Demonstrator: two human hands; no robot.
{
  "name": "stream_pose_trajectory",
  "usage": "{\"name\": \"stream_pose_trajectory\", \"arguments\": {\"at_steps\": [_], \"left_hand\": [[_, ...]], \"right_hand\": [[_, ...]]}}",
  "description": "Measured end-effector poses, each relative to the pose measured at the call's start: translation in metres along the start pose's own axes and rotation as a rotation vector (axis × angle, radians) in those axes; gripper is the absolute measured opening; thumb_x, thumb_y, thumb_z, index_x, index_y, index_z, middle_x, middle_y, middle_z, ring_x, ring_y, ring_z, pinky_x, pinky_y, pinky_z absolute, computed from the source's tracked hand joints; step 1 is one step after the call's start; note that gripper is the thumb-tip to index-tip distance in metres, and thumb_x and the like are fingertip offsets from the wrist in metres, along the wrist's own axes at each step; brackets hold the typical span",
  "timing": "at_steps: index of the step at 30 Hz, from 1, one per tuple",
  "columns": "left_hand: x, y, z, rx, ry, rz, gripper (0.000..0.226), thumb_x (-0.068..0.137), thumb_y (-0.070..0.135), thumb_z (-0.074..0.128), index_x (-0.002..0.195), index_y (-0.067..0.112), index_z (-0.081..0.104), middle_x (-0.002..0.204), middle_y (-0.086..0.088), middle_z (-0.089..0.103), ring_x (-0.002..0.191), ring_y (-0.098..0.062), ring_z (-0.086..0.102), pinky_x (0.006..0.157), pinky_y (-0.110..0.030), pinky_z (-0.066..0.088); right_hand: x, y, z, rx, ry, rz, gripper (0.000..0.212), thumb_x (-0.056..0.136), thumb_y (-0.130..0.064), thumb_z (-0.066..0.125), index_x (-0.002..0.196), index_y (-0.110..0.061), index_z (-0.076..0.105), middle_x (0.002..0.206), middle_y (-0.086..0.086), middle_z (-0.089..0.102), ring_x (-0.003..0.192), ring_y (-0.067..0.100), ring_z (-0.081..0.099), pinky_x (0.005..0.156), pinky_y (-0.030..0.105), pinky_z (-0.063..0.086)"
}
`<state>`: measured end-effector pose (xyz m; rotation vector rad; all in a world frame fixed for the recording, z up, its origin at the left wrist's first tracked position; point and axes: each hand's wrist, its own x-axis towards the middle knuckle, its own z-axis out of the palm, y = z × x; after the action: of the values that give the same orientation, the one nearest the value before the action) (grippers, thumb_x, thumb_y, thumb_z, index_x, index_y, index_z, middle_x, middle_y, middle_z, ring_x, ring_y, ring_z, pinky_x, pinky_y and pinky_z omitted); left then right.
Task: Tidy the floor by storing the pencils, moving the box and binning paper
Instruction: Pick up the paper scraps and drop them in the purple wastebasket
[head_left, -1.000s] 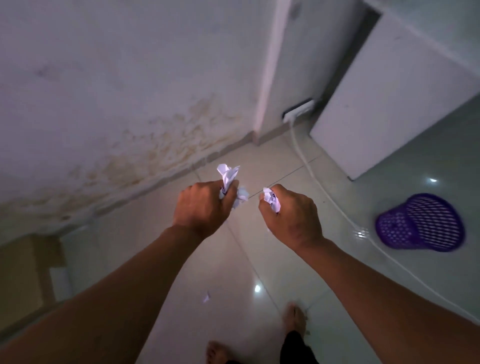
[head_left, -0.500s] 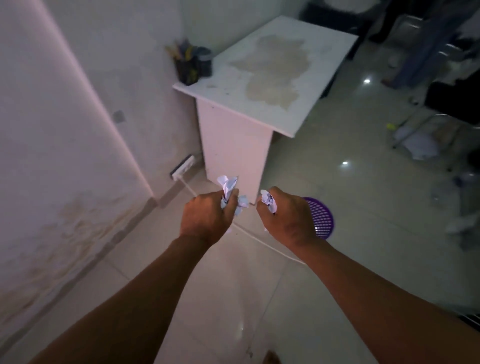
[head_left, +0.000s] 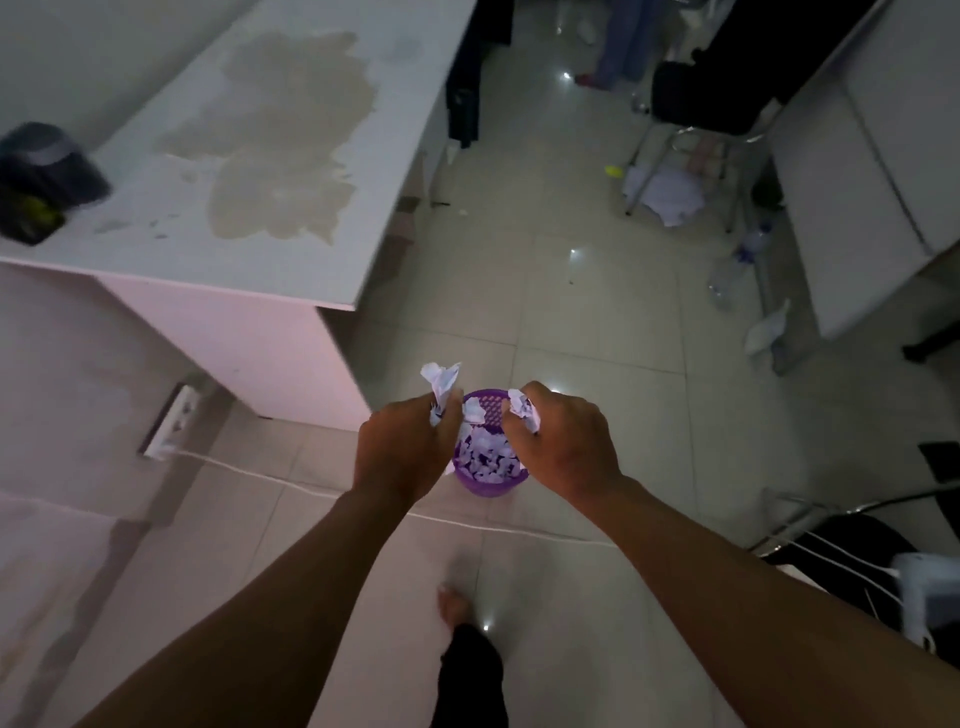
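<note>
My left hand (head_left: 408, 449) grips a crumpled white paper (head_left: 440, 382) that sticks up above the fist. My right hand (head_left: 561, 441) holds a smaller crumpled paper (head_left: 521, 408). Both hands hover side by side just above a purple mesh bin (head_left: 488, 457) that stands on the tiled floor and holds several paper scraps. A dark pencil holder (head_left: 44, 179) with coloured pencils sits at the left end of the white desk (head_left: 249, 156); it is blurred.
A white cable (head_left: 291, 480) runs across the floor from a power strip (head_left: 174, 421) by the wall, passing under my arms. Chairs (head_left: 711, 104), a plastic bottle (head_left: 737, 265), cloth and litter lie at the right. My bare foot (head_left: 454, 605) is below.
The view has swung from the wall toward the desk and room. The purple bin, earlier off to the right, now sits directly under my two hands, which still hold the papers.
</note>
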<state>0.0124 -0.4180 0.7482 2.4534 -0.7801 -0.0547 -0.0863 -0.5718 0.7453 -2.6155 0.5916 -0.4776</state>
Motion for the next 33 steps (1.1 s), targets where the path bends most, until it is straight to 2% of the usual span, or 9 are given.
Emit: {"name": "stream_pose_trajectory", "arguments": {"at_steps": [5, 8, 11, 14, 19, 23, 27, 30, 33], "left_hand": [[0.042, -0.012, 0.06, -0.065, -0.084, -0.013, 0.073, 0.099, 0.062, 0.023, 0.066, 0.015, 0.068, 0.06, -0.001, 0.068, 0.057, -0.019, 0.065, 0.053, -0.021, 0.043], [0.073, -0.023, 0.112, -0.098, -0.127, -0.077, 0.067, 0.094, 0.06, 0.026, 0.077, 0.013, 0.071, 0.066, -0.001, 0.069, 0.059, -0.013, 0.061, 0.053, -0.013, 0.035], [0.098, -0.041, 0.17, -0.066, -0.155, -0.109, 0.061, 0.097, 0.054, 0.032, 0.081, 0.011, 0.072, 0.071, -0.004, 0.072, 0.059, -0.011, 0.058, 0.054, -0.013, 0.035], [0.119, -0.06, 0.225, -0.07, -0.168, -0.196, 0.057, 0.101, 0.05, 0.038, 0.073, 0.011, 0.069, 0.064, -0.005, 0.069, 0.056, -0.016, 0.061, 0.057, -0.018, 0.038], [0.143, -0.095, 0.326, -0.111, -0.139, -0.415, 0.048, 0.102, 0.047, 0.04, 0.07, 0.017, 0.059, 0.065, 0.0, 0.062, 0.06, -0.016, 0.06, 0.065, -0.026, 0.048], [0.132, -0.135, 0.398, -0.124, -0.138, -0.542, 0.046, 0.102, 0.048, 0.039, 0.074, 0.018, 0.058, 0.066, 0.002, 0.063, 0.058, -0.009, 0.057, 0.055, -0.017, 0.041], [0.122, -0.166, 0.444, -0.093, -0.145, -0.595, 0.05, 0.101, 0.052, 0.035, 0.072, 0.018, 0.058, 0.062, 0.003, 0.062, 0.056, -0.008, 0.058, 0.052, -0.017, 0.039], [0.123, -0.186, 0.473, -0.12, -0.158, -0.718, 0.059, 0.101, 0.056, 0.032, 0.061, 0.017, 0.053, 0.056, 0.002, 0.057, 0.052, -0.01, 0.057, 0.051, -0.019, 0.039], [0.126, -0.194, 0.493, -0.266, -0.193, -0.792, 0.062, 0.098, 0.061, 0.033, 0.071, 0.013, 0.06, 0.06, -0.001, 0.061, 0.056, -0.015, 0.062, 0.056, -0.023, 0.045]], "right_hand": [[0.027, 0.043, 0.036, 0.009, -0.065, 0.095, 0.026, 0.086, -0.038, 0.053, 0.093, -0.015, 0.064, 0.078, 0.008, 0.072, 0.069, 0.032, 0.066, 0.06, 0.026, 0.043], [0.051, 0.081, 0.075, 0.031, -0.135, 0.142, 0.038, 0.089, -0.044, 0.044, 0.1, -0.014, 0.064, 0.086, 0.009, 0.073, 0.073, 0.03, 0.067, 0.065, 0.03, 0.052], [0.067, 0.12, 0.122, 0.076, -0.177, 0.174, 0.048, 0.091, -0.052, 0.036, 0.1, -0.014, 0.063, 0.086, 0.009, 0.072, 0.071, 0.027, 0.067, 0.064, 0.035, 0.057], [0.078, 0.157, 0.169, 0.086, -0.242, 0.179, 0.058, 0.086, -0.057, 0.028, 0.098, -0.012, 0.063, 0.084, 0.009, 0.071, 0.072, 0.026, 0.066, 0.063, 0.027, 0.048], [0.092, 0.213, 0.261, 0.107, -0.325, 0.16, 0.049, 0.089, -0.053, 0.034, 0.087, -0.013, 0.062, 0.076, 0.005, 0.07, 0.061, 0.019, 0.061, 0.053, 0.02, 0.042], [0.086, 0.25, 0.329, 0.097, -0.385, 0.15, 0.039, 0.091, -0.046, 0.046, 0.098, -0.013, 0.066, 0.087, 0.004, 0.073, 0.067, 0.016, 0.062, 0.055, 0.014, 0.034], [0.079, 0.271, 0.371, 0.083, -0.419, 0.195, 0.036, 0.095, -0.044, 0.052, 0.104, -0.013, 0.066, 0.092, 0.004, 0.072, 0.069, 0.011, 0.056, 0.053, 0.009, 0.03], [0.075, 0.288, 0.401, 0.06, -0.497, 0.221, 0.04, 0.099, -0.045, 0.047, 0.121, -0.015, 0.06, 0.11, 0.003, 0.07, 0.091, 0.018, 0.065, 0.062, 0.012, 0.036], [0.075, 0.295, 0.417, 0.05, -0.564, 0.195, 0.044, 0.098, -0.043, 0.051, 0.13, -0.014, 0.054, 0.128, 0.008, 0.062, 0.113, 0.024, 0.061, 0.081, 0.028, 0.052]]}}
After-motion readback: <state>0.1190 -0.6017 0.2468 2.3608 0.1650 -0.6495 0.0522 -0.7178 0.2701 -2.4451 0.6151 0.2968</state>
